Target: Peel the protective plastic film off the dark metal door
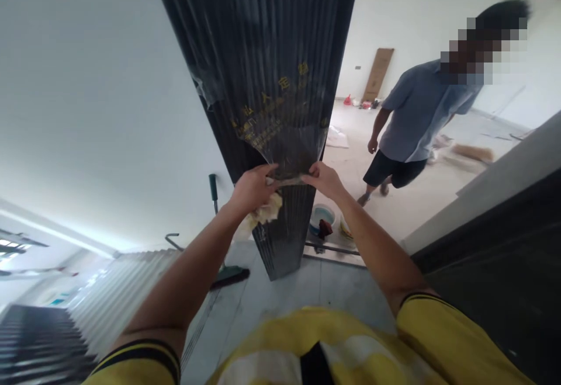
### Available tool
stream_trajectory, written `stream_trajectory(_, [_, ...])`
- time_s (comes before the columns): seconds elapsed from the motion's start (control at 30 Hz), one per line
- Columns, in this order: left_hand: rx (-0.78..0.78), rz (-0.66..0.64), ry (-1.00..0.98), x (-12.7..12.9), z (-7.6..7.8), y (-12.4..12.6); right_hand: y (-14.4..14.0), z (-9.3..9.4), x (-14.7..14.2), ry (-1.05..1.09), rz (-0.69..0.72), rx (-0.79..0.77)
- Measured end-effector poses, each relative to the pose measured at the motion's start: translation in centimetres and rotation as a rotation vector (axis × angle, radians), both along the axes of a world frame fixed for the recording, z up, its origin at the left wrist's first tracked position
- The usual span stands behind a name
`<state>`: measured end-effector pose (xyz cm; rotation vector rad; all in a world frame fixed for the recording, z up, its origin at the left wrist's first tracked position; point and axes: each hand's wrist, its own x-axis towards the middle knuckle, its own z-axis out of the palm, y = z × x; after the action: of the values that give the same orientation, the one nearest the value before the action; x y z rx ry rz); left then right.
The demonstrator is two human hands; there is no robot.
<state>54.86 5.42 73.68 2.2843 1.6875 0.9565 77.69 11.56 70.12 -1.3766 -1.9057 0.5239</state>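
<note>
A tall dark ribbed panel (263,17) stands upright in front of me, its lower end at the floor. Clear plastic film (284,139) with yellow printed characters covers part of its face and hangs loose at the bottom edge. Gathered film edge stretches between my two hands across the panel. My left hand (253,191) is closed on the film at the left side. A crumpled cream-coloured cloth (268,208) shows just under that hand; whether the fingers also grip it I cannot tell. At the right side, my right hand (326,180) pinches the other end of the film edge.
A person in a light blue shirt (409,110) walks in the room to the right. Buckets (322,217) with a dark red cloth stand behind the panel. On the left, a green broom (230,277) leans near the wall. A cardboard piece (377,75) rests against the far wall.
</note>
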Motion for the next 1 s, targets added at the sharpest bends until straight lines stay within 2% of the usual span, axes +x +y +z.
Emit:
stream_trajectory(0.1, [0.057,0.147,0.254,-0.6,-0.9,-1.6,1.5,-0.5,0.0,0.09,0.076,-0.098])
stream_trajectory(0.2, [0.036,0.192,0.449,-1.0,-2.2,-2.0,2.1,-0.9,0.3,0.085,0.236,-0.172])
stream_trajectory(0.33, [0.083,0.178,0.451,-1.6,-3.4,-1.8,1.9,-1.4,0.8,0.071,0.359,-0.062])
stream_trajectory(0.4, [0.12,0.107,0.418,-2.2,-3.7,-1.8,1.4,-1.4,0.9,0.07,0.36,-0.025])
stream_trajectory(0.47, [0.143,0.036,0.397,-2.9,-3.7,-1.7,0.5,-1.3,0.5,0.015,0.301,-0.07])
stream_trajectory(0.6, [0.148,-0.04,0.367,-4.3,-3.7,-1.1,-2.5,-0.9,-1.1,-0.092,0.042,-0.07])
stream_trajectory(0.7, [0.141,-0.102,0.391,-4.9,-3.8,-0.7,-4.4,-1.7,-2.1,-0.026,-0.087,-0.076])
stream_trajectory(0.77, [0.121,-0.076,0.401,-5.1,-4.0,-0.7,-4.4,-2.7,-2.1,0.127,-0.09,-0.134])
stream_trajectory(0.87, [0.085,0.034,0.403,-4.9,-4.2,-1.1,-2.7,-4.1,-1.5,0.407,0.002,-0.263])
stream_trajectory(0.93, [0.076,0.021,0.446,-4.7,-4.2,-1.4,-1.1,-4.6,-0.8,0.424,0.09,-0.283])
stream_trajectory(1.0, [0.077,-0.031,0.493,-4.5,-4.2,-1.6,0.1,-4.8,-0.3,0.295,0.172,-0.204])
